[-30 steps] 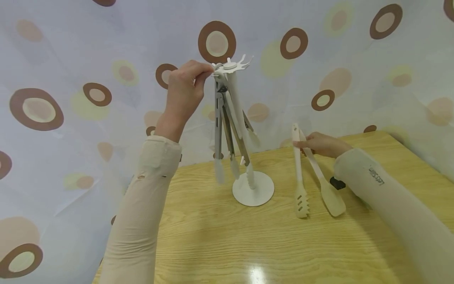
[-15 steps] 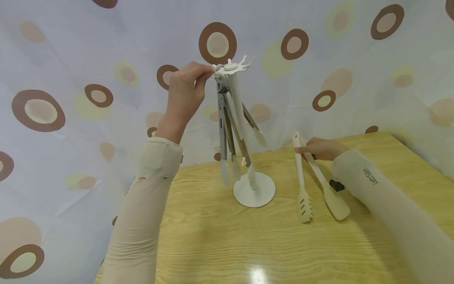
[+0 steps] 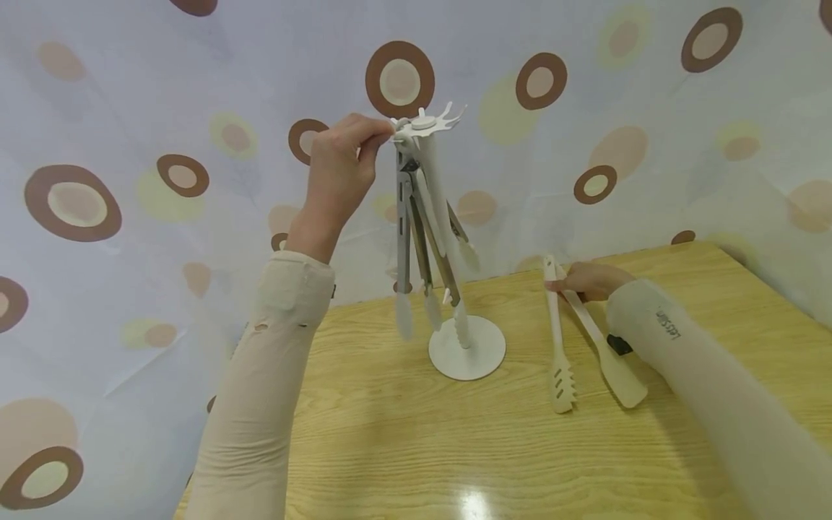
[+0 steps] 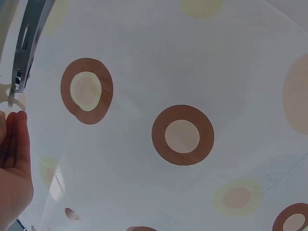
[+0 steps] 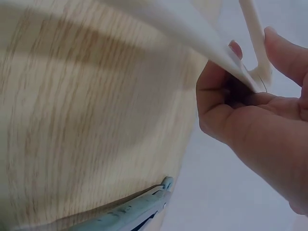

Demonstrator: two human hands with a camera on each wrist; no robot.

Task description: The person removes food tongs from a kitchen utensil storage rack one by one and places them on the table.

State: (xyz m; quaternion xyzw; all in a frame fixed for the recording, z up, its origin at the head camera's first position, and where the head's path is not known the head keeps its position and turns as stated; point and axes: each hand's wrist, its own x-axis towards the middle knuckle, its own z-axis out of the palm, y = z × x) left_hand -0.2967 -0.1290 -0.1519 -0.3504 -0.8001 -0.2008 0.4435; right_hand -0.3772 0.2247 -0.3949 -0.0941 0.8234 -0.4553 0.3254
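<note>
In the head view, my left hand is at the top of a white utensil stand, with thumb and forefinger pinching the end of one hook. Metal tongs with pale tips hang from the stand, the nearest pair just below my fingers. My right hand grips cream tongs near their joined upper end. Their legs spread downward in a V, one ending in a slotted, toothed head, the other in a flat spatula head. The right wrist view shows my fingers curled round that joined end.
A wooden table carries the stand's round base, left of the cream tongs. Pale green tongs lie on the table in the right wrist view. Behind everything hangs a spotted cloth. A black block shows by my right cuff.
My right hand has moved down and slightly right with the cream tongs. My left hand has stayed at the hook, while the hanging metal tongs have swung a little.
</note>
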